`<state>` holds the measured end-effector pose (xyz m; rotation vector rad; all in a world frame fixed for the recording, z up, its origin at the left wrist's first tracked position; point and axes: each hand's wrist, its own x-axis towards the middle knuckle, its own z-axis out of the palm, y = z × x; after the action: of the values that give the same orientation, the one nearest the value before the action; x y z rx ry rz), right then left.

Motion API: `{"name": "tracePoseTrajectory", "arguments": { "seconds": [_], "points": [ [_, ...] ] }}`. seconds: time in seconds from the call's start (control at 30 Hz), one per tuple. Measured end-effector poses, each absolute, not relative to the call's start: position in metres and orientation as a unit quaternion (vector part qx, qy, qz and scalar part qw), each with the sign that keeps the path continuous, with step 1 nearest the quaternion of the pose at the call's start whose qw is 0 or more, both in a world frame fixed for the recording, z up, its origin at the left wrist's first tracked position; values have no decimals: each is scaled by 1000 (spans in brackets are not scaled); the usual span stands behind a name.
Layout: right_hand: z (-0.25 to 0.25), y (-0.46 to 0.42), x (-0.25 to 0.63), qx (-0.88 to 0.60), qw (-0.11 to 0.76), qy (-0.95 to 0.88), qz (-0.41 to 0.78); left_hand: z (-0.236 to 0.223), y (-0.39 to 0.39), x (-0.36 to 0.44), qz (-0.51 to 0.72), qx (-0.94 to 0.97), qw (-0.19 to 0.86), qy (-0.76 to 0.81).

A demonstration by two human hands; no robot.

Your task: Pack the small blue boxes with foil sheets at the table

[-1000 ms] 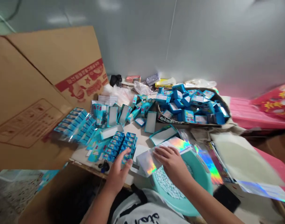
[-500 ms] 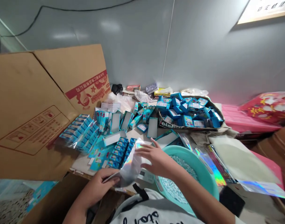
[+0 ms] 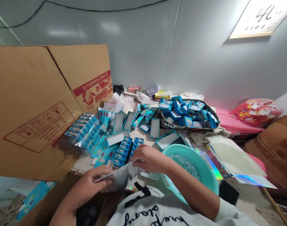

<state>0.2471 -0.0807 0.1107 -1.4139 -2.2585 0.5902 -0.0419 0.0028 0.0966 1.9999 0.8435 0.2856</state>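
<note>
Foil pouch (image 3: 119, 179): a flat, silvery plastic bag with a rainbow sheen, crumpled and bent between both hands. It is held just above the near edge of the worktop (image 3: 83, 160), in front of the person's chest.
Left hand (image 3: 93, 183): the grip is clamped on the pouch's left end, with the thumb on top and the fingers curled underneath.
Right hand (image 3: 146, 158): the grip is pinched shut on the pouch's upper right edge, palm down, fingers bent.
Teal basin (image 3: 205, 175): a round plastic bowl just to the right of the right hand, at the near right part of the worktop. It holds a heap of small white pellets (image 3: 184, 163).
Rows of blue tubes (image 3: 125, 149): small blue containers lying in neat lines just beyond the hands, near the middle of the worktop.
Bagged blue packs (image 3: 83, 131): a stack wrapped in clear film, towards the left edge.
Tray of blue boxes (image 3: 188, 111): a shallow cardboard tray heaped with small blue cartons, at the far right.
Holographic sheets (image 3: 211, 158): more shiny foil bags lying flat, right of the basin.
Cardboard box (image 3: 39, 103): a large brown carton with red print, standing open at the left.
</note>
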Motion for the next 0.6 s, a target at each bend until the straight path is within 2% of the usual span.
{"name": "tracePoseTrajectory", "arguments": {
  "seconds": [0.13, 0.2, 0.33, 0.6],
  "points": [
    [105, -77, 234, -570, 207, -761, 228, 109, -9, -34, 234, 910, 82, 331],
    [103, -77, 224, -564, 218, -755, 254, 112, -18, -22, 224, 933, -5, 282],
    [104, -74, 211, -537, 268, -742, 300, 101, -24, -6, 228, 944, -34, 238],
    [108, -71, 209, -523, 313, -704, 363, 67, -25, -19, 341, 919, -41, 193]
  ]
}}
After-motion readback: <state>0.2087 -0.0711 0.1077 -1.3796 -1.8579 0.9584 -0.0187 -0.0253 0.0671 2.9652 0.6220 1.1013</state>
